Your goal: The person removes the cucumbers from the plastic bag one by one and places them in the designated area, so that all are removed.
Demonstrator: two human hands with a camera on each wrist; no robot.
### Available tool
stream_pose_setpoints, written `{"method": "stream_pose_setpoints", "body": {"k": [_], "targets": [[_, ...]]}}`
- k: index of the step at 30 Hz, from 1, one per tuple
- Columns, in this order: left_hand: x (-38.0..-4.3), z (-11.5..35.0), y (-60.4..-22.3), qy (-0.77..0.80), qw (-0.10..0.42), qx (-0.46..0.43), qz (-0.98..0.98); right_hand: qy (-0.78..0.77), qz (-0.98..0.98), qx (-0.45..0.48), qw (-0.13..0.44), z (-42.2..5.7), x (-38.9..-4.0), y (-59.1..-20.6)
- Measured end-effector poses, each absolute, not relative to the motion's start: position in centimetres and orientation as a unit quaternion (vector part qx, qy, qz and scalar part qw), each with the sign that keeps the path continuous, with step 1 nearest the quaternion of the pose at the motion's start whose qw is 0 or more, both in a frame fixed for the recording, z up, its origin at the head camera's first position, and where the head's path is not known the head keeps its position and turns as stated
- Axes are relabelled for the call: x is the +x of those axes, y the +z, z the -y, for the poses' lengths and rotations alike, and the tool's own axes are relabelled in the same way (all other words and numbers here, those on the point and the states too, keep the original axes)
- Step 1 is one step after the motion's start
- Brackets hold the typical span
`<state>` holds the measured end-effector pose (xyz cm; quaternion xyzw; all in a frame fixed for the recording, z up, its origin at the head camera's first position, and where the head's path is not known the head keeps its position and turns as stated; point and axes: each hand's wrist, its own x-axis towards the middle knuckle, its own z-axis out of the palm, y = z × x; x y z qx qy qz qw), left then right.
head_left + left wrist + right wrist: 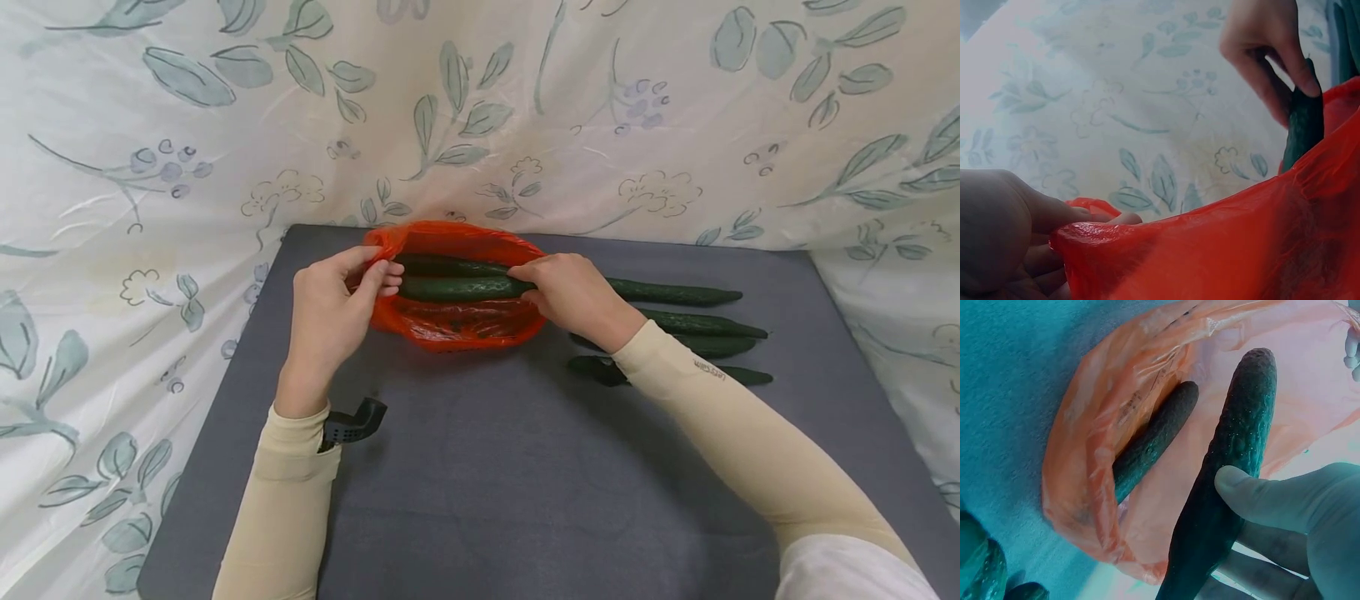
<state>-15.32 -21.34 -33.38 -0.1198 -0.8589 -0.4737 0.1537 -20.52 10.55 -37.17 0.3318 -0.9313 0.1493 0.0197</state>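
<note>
An orange-red plastic bag (pixel 480 337) lies with its mouth spread at the back of the table. My left hand (pixel 330 308) pinches the bag's left rim between thumb and fingers; the left wrist view shows the stretched film beside that hand (pixel 997 237). My right hand (pixel 573 292) grips a dark green cucumber (pixel 1235 444), thumb on one side and fingers on the other, at the bag's mouth. Another cucumber (pixel 1160 437) lies inside the bag. The right palm hides part of the held cucumber in the head view.
Several more cucumbers (pixel 705 323) lie on the dark grey table (pixel 480 492) to the right, partly behind my right forearm. A floral cloth (pixel 570 150) hangs behind the table's back edge. A black strap mount (pixel 354 422) sticks out from my left wrist.
</note>
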Motion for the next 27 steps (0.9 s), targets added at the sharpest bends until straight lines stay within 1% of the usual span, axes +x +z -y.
{"method": "stream_pose_setpoints", "body": {"k": [27], "targets": [[-15.4,21.4,-33.4,-0.483,0.151,-0.117,0.854,0.177,0.923,0.336,0.061,-15.3,-18.0,-36.9]]}}
